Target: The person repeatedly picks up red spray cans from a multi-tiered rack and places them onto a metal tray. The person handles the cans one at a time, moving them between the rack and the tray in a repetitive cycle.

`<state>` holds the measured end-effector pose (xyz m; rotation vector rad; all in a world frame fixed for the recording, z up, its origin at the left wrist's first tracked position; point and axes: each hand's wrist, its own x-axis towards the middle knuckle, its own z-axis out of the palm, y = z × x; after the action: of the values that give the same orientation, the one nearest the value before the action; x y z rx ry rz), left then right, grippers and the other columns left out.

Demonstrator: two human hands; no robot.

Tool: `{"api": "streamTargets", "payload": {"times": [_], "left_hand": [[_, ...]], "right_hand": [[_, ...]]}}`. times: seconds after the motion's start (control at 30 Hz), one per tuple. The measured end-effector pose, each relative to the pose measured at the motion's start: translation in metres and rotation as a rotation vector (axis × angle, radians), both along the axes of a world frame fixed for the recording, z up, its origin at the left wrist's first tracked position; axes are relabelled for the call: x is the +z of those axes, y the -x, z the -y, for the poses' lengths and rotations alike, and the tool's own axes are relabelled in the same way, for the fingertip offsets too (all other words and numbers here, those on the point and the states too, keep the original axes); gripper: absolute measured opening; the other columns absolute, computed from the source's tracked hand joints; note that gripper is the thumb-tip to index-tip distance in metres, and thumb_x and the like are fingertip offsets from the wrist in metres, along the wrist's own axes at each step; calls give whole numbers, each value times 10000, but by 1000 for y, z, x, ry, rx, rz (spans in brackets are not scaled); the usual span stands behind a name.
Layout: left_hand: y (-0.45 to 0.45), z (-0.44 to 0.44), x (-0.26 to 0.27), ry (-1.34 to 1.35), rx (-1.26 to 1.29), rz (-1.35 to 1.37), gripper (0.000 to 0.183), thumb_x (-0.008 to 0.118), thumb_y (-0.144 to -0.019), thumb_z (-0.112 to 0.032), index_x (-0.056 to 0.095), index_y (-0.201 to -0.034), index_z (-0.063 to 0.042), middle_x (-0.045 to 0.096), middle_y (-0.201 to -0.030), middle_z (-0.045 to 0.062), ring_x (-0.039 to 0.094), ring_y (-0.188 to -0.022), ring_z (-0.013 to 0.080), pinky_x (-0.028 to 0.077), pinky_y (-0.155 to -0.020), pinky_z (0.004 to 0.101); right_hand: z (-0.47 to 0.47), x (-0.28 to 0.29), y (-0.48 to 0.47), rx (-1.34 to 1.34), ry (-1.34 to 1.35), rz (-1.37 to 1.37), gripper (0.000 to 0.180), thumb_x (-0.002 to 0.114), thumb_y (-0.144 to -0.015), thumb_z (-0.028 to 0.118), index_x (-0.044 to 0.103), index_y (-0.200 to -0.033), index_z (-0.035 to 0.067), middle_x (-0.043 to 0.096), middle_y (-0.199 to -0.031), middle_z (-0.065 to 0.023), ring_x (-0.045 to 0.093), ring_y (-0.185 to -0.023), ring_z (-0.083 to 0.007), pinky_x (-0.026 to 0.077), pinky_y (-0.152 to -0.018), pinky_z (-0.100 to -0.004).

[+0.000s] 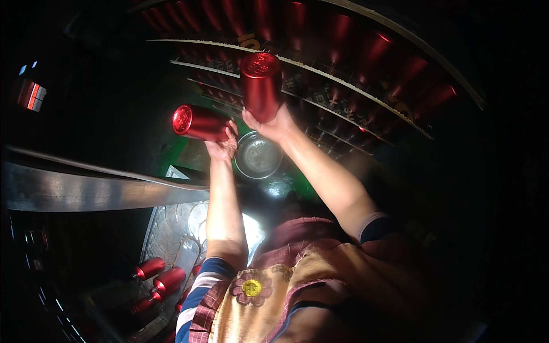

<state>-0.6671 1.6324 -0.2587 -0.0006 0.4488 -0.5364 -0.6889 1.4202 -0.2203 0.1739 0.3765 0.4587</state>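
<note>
My left hand (224, 139) grips a glossy red metal bottle (199, 123) near its far end, the bottle lying almost level with its embossed round base facing left. A second red metal bottle (260, 85) is in my right hand (272, 124), its embossed base turned up and its other end hidden in the palm. Both bottles are in the air and apart. Just below and between the hands is a round metal basin (258, 155). Stacked layers of red bottles (341, 38) stand beyond my right hand.
Edges of board sheets (326, 73) part the stacked layers. A broad metal rail (103, 191) runs in from the left. Below it, several red bottles (169, 278) lie by a metal tray or table (171, 223) with curved grooves. The surroundings are dark.
</note>
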Motion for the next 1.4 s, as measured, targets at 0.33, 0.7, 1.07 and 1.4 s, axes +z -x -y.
{"api": "streamTargets", "payload": {"times": [0.33, 0.7, 1.07, 1.4], "left_hand": [[-44, -2, -24, -42, 85, -88, 684, 683, -773, -599, 607, -1217, -83, 612, -1123, 207, 631, -886, 367, 647, -626, 348], [-36, -3, -25, -115, 117, -98, 736, 644, -799, -628, 580, -1233, -37, 615, -1117, 227, 650, -840, 361, 642, -625, 330], [159, 28, 5, -275, -46, 360, 403, 591, -930, -464, 676, -1048, -88, 719, -993, 94, 691, -866, 222, 566, -796, 394], [382, -6, 76, -424, -200, 209, 350, 547, -978, -337, 654, -1112, -32, 698, -1012, 109, 673, -846, 226, 551, -778, 371]], "right_hand": [[-29, -26, -55, 7, -104, -97, 841, 626, -804, 671, 484, -1281, -6, 445, -1205, -265, 493, -1074, -438, 607, -828, -443], [-27, -20, -36, 121, -162, -39, 765, 643, -835, 586, 492, -1246, -41, 463, -1161, -326, 553, -1007, -435, 600, -832, -435], [90, -79, 154, 112, -180, 208, 543, 592, -914, 354, 504, -1351, 44, 471, -1379, -229, 425, -1252, -458, 480, -969, -601], [116, -63, 296, 95, 72, 531, 503, 493, -992, 417, 445, -1447, 208, 468, -1393, -237, 443, -1247, -450, 482, -973, -563]]}}
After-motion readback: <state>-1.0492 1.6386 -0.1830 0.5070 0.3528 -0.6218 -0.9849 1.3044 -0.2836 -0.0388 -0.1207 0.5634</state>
